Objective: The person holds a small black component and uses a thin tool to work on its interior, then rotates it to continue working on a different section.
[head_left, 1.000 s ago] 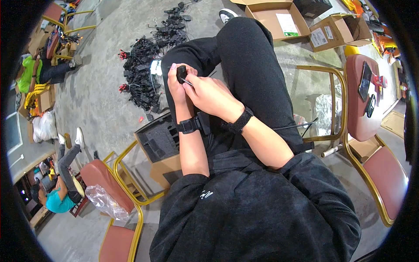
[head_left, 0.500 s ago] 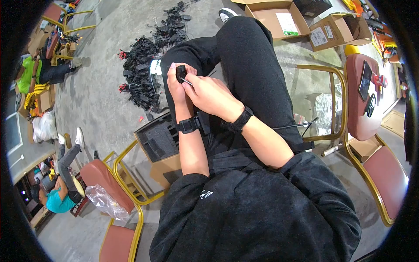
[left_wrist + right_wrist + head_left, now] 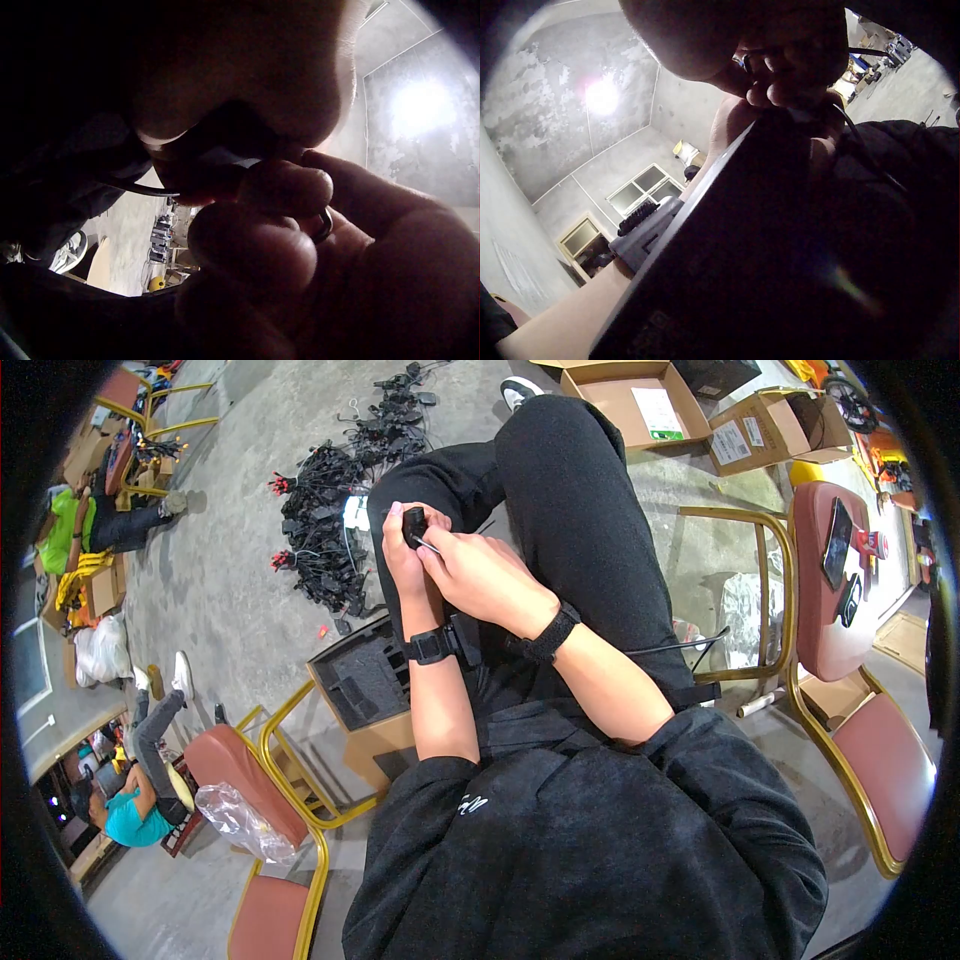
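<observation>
Over the person's left thigh, both hands meet around a small black cylindrical piece (image 3: 414,523). The left hand (image 3: 403,568) grips this piece, and its upper end stands out between thumb and fingers. From the right, the right hand (image 3: 487,577) bends in with thumb and forefinger pinching a thin cable (image 3: 429,547) right beside the black piece. In the left wrist view the dark cable (image 3: 139,186) runs out to the left of the fingers; the right wrist view shows the cable (image 3: 866,150) trailing down from the fingertips. The lower part of the black piece is hidden in the hands.
A heap of black cabled parts (image 3: 325,525) lies on the concrete floor. Beside the left forearm is an open box with black foam (image 3: 365,685). Chairs (image 3: 245,775) flank the person; a phone (image 3: 836,547) and a can lie on the right one. Cardboard boxes (image 3: 590,395) stand ahead.
</observation>
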